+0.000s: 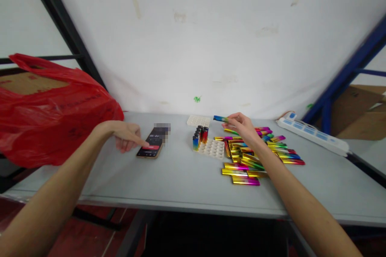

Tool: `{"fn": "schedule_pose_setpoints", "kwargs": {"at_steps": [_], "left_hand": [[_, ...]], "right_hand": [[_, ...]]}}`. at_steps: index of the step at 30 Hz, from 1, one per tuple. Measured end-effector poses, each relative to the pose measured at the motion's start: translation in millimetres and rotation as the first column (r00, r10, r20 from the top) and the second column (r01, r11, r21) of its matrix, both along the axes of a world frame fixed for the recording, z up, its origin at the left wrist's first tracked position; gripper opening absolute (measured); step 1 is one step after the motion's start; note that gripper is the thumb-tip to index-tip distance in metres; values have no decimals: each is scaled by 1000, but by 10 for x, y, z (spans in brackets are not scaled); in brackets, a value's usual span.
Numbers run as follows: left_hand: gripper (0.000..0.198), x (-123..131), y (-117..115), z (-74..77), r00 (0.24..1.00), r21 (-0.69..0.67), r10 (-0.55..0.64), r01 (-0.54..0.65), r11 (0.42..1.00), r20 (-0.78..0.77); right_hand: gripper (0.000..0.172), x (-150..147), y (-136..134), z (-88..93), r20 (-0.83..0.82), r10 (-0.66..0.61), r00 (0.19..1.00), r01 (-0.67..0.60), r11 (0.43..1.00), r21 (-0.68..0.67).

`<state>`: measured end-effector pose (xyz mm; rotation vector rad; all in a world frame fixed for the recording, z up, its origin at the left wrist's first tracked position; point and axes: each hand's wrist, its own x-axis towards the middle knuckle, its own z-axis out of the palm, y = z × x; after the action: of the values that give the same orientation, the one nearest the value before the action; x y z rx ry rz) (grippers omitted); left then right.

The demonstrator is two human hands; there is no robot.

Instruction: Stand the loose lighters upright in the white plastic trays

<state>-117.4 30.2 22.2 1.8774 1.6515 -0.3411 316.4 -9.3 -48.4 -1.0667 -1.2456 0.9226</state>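
My left hand (129, 136) has its index finger stretched out onto the screen of a phone (153, 139), with the other fingers curled and nothing held. The phone lies face up and shows a timer with a red button. In my right hand (241, 125), a shiny blue-and-yellow lighter (221, 119) is pinched at one end, raised above the table. Several similar lighters (200, 133) stand upright at the left part of a white tray with round holes (215, 148). Beneath my right wrist lies a loose pile of metallic rainbow lighters (250, 156), partly hidden by the forearm.
Behind the standing lighters lies a second white tray (198, 121). A red plastic bag (60, 116) fills the left end of the grey table (181, 180). At the right rests a white power strip (313, 135), with a cardboard box (356, 112) beyond the blue frame.
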Motion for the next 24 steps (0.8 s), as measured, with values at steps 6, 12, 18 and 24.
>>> {"fn": "schedule_pose_setpoints", "kwargs": {"at_steps": [6,12,18,24], "left_hand": [[67,218,-121,31,947,235,-150,83,968,285],[86,875,-332,-435,833,518,-355,98,850,425],[109,1309,-237,-672,786,575,-543,308,758,295],[90,1540,31,-772,727,574,-638,418,704,254]], "right_hand": [[26,-25,-82,88,-215,43,976,-55,997,-52],[41,-45,-125,102,-302,90,949,-130,985,-115],[33,-122,-143,64,-242,162,957,-209,960,-187],[41,-155,-122,-1,-34,182,983,-184,975,-127]]}}
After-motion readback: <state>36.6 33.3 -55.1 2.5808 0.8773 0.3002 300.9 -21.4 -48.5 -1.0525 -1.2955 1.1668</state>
